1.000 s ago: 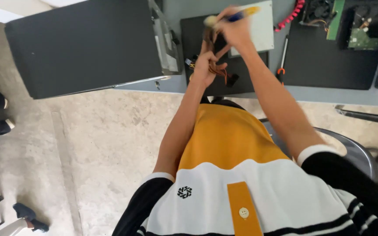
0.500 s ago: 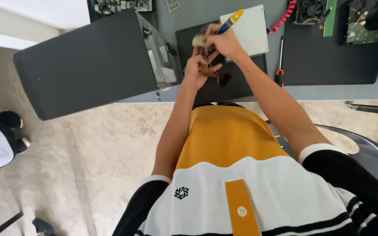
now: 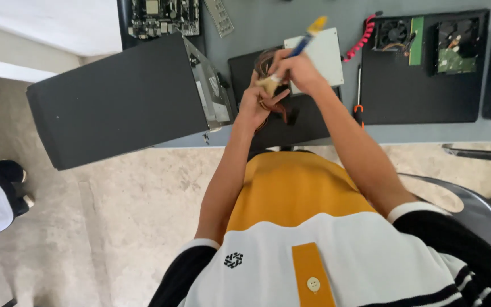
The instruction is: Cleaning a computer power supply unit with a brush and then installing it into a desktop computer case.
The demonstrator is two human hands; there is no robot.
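You are mid-cleaning: your right hand (image 3: 296, 71) pinches a blue-and-yellow brush (image 3: 299, 48), bristles on the cable bundle (image 3: 265, 85) that your left hand (image 3: 254, 105) grips above the black mat (image 3: 308, 122). The open computer case (image 3: 126, 96) lies at nine o'clock. Next seems to call for turning the bundle, sweeping gently.

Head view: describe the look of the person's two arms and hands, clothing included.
Both arms are bare from the short sleeves down, and the left hand and right hand wear no gloves. Each sleeve is black with a white cuff band. The shirt has a mustard-yellow lower part, a white chest with a small black emblem, and a yellow button strip.
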